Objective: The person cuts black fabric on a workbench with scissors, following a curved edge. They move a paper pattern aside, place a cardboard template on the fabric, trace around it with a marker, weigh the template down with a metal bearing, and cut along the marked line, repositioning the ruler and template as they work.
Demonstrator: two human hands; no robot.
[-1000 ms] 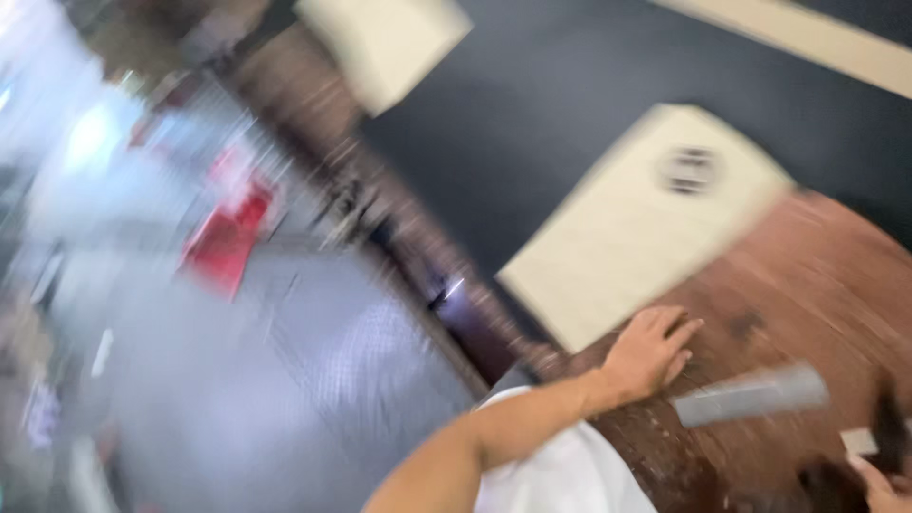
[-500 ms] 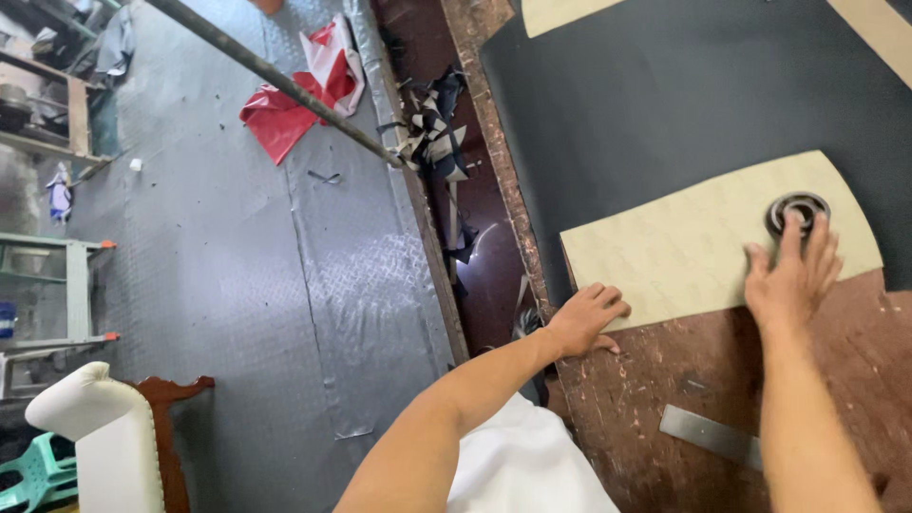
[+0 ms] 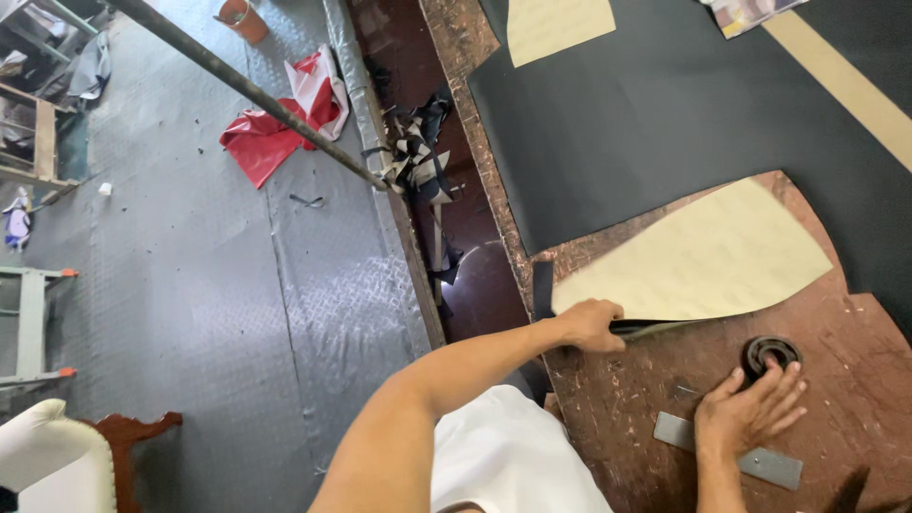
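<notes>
Cream pattern piece (image 3: 703, 256) on the scarred wooden bench (image 3: 627, 418), near edge pinched and lifted by left hand (image 3: 591, 325) — right hand (image 3: 750, 410) spread flat, fingertips touching a black ring weight (image 3: 769, 352), beside a grey metal strip (image 3: 727, 451), gripping nothing — black sheet (image 3: 665, 104) beyond.

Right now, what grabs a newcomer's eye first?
The cream pattern piece on the worn wooden table, its near edge lifted by the left hand. The right hand rests by a black ring weight. A red cloth lies on the floor, upper left.
</notes>
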